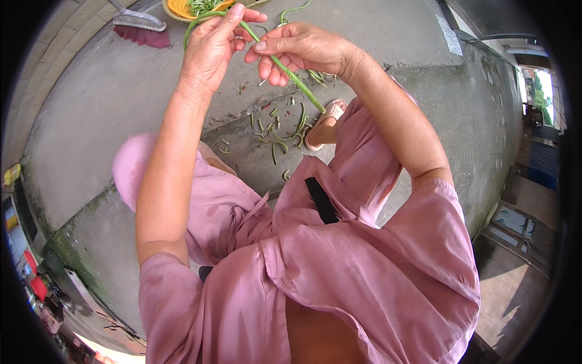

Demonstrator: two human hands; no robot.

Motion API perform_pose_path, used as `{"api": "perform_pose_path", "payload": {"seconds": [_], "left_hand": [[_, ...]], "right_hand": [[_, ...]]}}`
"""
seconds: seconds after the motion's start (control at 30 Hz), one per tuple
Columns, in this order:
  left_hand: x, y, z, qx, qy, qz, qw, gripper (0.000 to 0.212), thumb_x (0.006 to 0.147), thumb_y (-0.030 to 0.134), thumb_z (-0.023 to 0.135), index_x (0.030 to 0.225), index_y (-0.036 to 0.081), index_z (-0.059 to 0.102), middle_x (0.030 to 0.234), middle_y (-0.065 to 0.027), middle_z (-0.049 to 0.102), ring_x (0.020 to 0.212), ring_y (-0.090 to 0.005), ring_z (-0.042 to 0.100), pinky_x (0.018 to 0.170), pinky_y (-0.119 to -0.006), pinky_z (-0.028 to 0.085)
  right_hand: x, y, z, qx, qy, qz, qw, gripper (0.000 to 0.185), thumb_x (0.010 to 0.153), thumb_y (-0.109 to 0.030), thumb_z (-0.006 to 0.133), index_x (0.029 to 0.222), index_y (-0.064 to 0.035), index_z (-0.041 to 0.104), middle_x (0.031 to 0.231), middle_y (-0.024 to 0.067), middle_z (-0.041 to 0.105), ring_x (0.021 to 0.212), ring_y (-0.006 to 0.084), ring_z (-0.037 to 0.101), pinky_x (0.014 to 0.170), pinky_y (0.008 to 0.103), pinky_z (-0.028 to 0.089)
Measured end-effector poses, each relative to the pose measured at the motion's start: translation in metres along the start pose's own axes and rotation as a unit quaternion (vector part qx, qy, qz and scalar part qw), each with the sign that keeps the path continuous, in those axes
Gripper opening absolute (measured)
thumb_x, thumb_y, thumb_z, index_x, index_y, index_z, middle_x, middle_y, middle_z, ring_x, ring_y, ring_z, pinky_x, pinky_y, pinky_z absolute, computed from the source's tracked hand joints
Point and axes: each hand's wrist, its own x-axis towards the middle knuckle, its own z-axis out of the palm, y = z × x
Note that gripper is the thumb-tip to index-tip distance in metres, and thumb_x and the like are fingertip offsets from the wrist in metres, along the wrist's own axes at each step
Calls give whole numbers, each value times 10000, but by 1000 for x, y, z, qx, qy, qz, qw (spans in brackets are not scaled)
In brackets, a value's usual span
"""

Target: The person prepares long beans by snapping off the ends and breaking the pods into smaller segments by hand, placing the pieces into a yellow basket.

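Observation:
A long green yard-long bean (298, 82) is stretched between my two hands at the top of the view. My left hand (213, 48) pinches it near the thumb, and the rest of the bean arcs over and hangs down on the left side. With thumb and fingertips, my right hand (302, 51) grips the same bean; its lower end slants down past that hand over the sandal. Beyond my hands, an orange plastic basket (175, 8) holds cut green bean pieces (204, 6). It sits inside a woven tray, partly cut off by the frame's top edge.
Bean scraps (277, 134) litter the concrete floor (109, 100) between my feet. My sandalled foot (325, 123) stands at their right. A broom with dark red bristles (141, 34) rests at the upper left by a tiled wall (59, 45). Another long bean (291, 11) lies behind my right hand.

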Motion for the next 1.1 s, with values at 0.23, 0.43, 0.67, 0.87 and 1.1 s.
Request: {"api": "perform_pose_path", "payload": {"seconds": [0.23, 0.43, 0.67, 0.87, 1.1], "left_hand": [[-7, 34, -52, 34, 135, 49, 989, 362, 942, 330, 513, 1018, -14, 598, 785, -92, 615, 550, -78, 457, 477, -168, 340], [-12, 35, -66, 18, 148, 12, 989, 389, 946, 282, 511, 1124, -63, 542, 844, -100, 602, 630, -97, 465, 541, -195, 370], [-11, 24, -96, -83, 93, 35, 992, 401, 955, 144, 405, 1288, -79, 387, 942, -118, 537, 730, -154, 434, 633, -244, 363], [-9, 18, -93, -120, 98, 8, 988, 390, 965, 157, 358, 1281, -70, 379, 903, -97, 490, 728, -176, 417, 632, -255, 351], [-11, 14, -82, -105, 141, -4, 984, 354, 970, 170, 377, 1244, -53, 408, 867, -104, 533, 666, -153, 439, 596, -244, 355]], "right_hand": [[0, 21, 10, 141, -45, -9, 989, 489, 988, -332, 357, 1185, 94, 495, 849, 127, 640, 718, 171, 651, 665, 294, 558], [4, 32, 9, 42, -10, 17, 999, 450, 959, -335, 451, 1128, 69, 552, 791, 88, 653, 648, 152, 643, 647, 273, 541], [2, 31, 30, -249, 178, -41, 951, 296, 851, -326, 654, 821, -32, 656, 640, 35, 637, 523, 89, 577, 500, 239, 476], [-4, 31, 45, -500, 346, -315, 728, 259, 768, -268, 736, 779, -27, 643, 567, 59, 589, 473, 140, 563, 454, 272, 446], [-12, 27, 42, -519, 272, -243, 773, 238, 819, -256, 690, 885, -28, 663, 641, 55, 625, 531, 147, 602, 496, 269, 475]]}}
